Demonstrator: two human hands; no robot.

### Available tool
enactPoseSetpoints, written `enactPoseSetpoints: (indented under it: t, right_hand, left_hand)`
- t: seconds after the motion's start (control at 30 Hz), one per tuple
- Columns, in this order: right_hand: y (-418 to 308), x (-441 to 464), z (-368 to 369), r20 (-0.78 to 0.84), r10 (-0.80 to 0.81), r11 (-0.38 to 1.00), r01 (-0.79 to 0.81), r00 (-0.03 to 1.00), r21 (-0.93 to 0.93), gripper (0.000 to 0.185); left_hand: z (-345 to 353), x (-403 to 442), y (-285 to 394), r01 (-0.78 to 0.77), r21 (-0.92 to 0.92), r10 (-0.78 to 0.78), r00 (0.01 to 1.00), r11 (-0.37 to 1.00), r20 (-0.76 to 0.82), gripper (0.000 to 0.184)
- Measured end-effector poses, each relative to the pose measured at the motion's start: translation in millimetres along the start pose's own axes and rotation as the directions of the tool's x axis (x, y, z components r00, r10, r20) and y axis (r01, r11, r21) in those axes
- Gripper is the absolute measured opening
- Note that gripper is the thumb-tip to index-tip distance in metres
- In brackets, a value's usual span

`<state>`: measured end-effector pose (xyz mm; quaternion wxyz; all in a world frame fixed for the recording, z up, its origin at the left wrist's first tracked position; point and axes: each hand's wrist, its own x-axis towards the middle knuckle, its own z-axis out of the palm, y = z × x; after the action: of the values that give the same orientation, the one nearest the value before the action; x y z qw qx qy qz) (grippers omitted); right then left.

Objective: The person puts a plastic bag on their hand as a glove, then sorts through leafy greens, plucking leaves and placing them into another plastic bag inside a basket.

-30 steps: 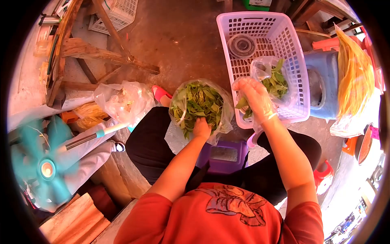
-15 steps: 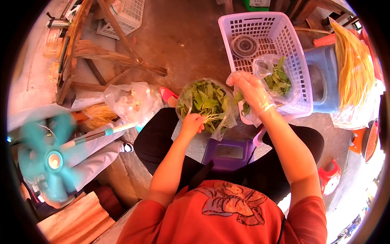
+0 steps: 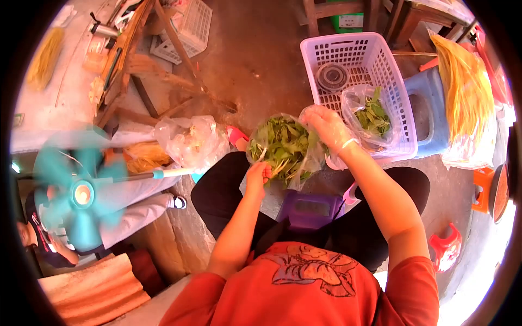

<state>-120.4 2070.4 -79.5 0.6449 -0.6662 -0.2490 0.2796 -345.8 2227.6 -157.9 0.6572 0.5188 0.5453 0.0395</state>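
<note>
A clear plastic bag [image 3: 311,163] full of leafy greens [image 3: 285,138] stands between my knees. My left hand [image 3: 259,175] is closed at the near left of its mouth, on the pale stems of the greens; the fingertips are partly hidden. My right hand [image 3: 328,128], in a thin clear glove, grips the bag's right rim with its fingers bent. Just right of that hand, a second clear bag [image 3: 352,100] with greens [image 3: 374,117] sits inside the lilac plastic basket [image 3: 403,98].
A round dark object [image 3: 332,77] lies in the basket. Beside it are a blue stool [image 3: 432,108] and yellow strips [image 3: 462,76]. A purple stool [image 3: 307,209] stands between my legs. A turquoise fan [image 3: 81,193] spins at left, near another person's legs [image 3: 136,212].
My left hand has drawn in from the middle of the stems to the bag's near left side, fingers more curled. My right hand stays by the right rim. The whole view has shifted slightly.
</note>
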Motion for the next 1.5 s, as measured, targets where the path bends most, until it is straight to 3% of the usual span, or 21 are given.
enactPoseSetpoints:
  t: [0.1,0.13,0.3,0.33,0.43,0.5,0.63,0.73,0.8,0.83,0.87,0.93,1.0,1.07,1.1,1.13,1.17,1.2,1.27,1.3,1.5]
  right_hand:
    - [-3,-18,5,0.025,0.032,0.999,-0.032,0.999,0.027,0.027]
    - [0,-16,6,0.042,0.017,0.999,-0.019,0.999,0.034,0.028]
    - [9,-19,14,0.034,-0.004,1.0,0.005,0.999,-0.006,0.036]
    - [3,-26,14,0.077,0.02,0.993,-0.028,0.997,0.112,0.036]
    - [0,-35,24,0.146,-0.064,0.996,0.072,0.987,-0.054,0.038]
    - [-87,-60,24,0.291,-0.137,0.809,0.277,0.947,-0.518,0.038]
    - [-65,-73,45,0.418,-0.302,0.668,0.503,0.857,-0.549,0.023]
    - [-70,-71,33,0.189,-0.278,0.737,0.336,0.942,-0.586,0.017]
    - [-72,-68,22,-0.072,-0.113,0.965,0.092,0.991,-0.247,0.012]
    - [-71,-63,8,-0.154,-0.174,0.962,0.134,0.973,-0.239,0.013]
    - [-92,-68,1,-0.242,0.09,0.996,-0.094,0.966,-0.008,0.013]
    - [-55,-61,-23,-0.401,0.211,0.967,-0.13,0.892,0.219,0.014]
    - [-15,-58,-49,-0.412,0.332,0.869,-0.105,0.848,0.484,0.023]
    - [22,-49,-73,-0.292,0.417,0.721,-0.117,0.861,0.683,0.035]
    - [36,-44,-80,-0.175,0.392,0.685,-0.16,0.903,0.711,0.036]
    - [28,-38,-68,-0.258,0.392,0.733,-0.13,0.883,0.668,0.035]
    - [28,-30,-58,-0.411,0.353,0.831,-0.08,0.841,0.55,0.034]
    - [33,-24,-61,-0.323,0.381,0.814,-0.149,0.866,0.561,0.03]
    - [41,-10,-52,-0.422,0.352,0.833,-0.074,0.835,0.549,0.021]
    - [38,-6,-50,-0.36,0.386,0.815,-0.131,0.849,0.565,0.024]
    - [30,6,-32,-0.169,0.468,0.705,-0.252,0.867,0.663,0.027]
  left_hand:
    - [2,-5,-7,-0.158,-0.148,0.166,0.985,0.976,0.047,0.02]
    - [5,-5,-4,-0.212,-0.137,0.205,0.977,0.968,-0.058,0.019]
    - [8,-40,43,-0.327,-0.135,0.339,0.938,0.935,0.075,0.019]
    - [8,-49,48,-0.336,-0.182,0.356,0.93,0.924,0.094,0.019]
    - [2,-67,57,-0.363,-0.194,0.397,0.899,0.911,0.186,0.021]
    - [2,-79,60,-0.411,-0.094,0.421,0.872,0.907,0.25,0.022]
    - [10,-98,69,-0.478,0.037,0.436,0.828,0.878,0.352,0.024]
    - [15,-89,68,-0.477,-0.219,0.518,0.831,0.851,0.203,0.024]
    - [10,-65,54,-0.424,-0.246,0.458,0.883,0.872,0.104,0.02]
    - [7,-51,46,-0.4,-0.226,0.422,0.904,0.888,0.059,0.019]
    - [8,-37,32,-0.343,-0.152,0.354,0.934,0.927,0.047,0.016]
    - [11,-1,-12,-0.211,0.033,0.21,0.977,0.977,0.033,0.01]
    - [15,14,-37,0.124,-0.03,-0.119,0.983,0.992,0.138,0.011]
    - [28,22,-54,0.082,0.164,-0.075,0.996,0.983,-0.049,0.016]
    - [21,52,-89,-0.042,0.341,0.043,0.999,0.939,0.006,0.03]
    - [23,89,-138,-0.066,0.32,0.086,0.995,0.945,-0.05,0.047]
    - [27,74,-121,0.041,0.396,0.022,0.988,0.917,-0.152,0.058]
    - [31,59,-100,0.179,0.326,-0.119,0.973,0.928,-0.196,0.058]
    - [45,69,-113,0.328,0.306,-0.281,0.941,0.894,-0.188,0.081]
    - [43,48,-88,0.4,0.227,-0.4,0.915,0.888,-0.048,0.09]
    - [40,81,-124,0.237,0.377,-0.277,0.959,0.895,0.054,0.061]
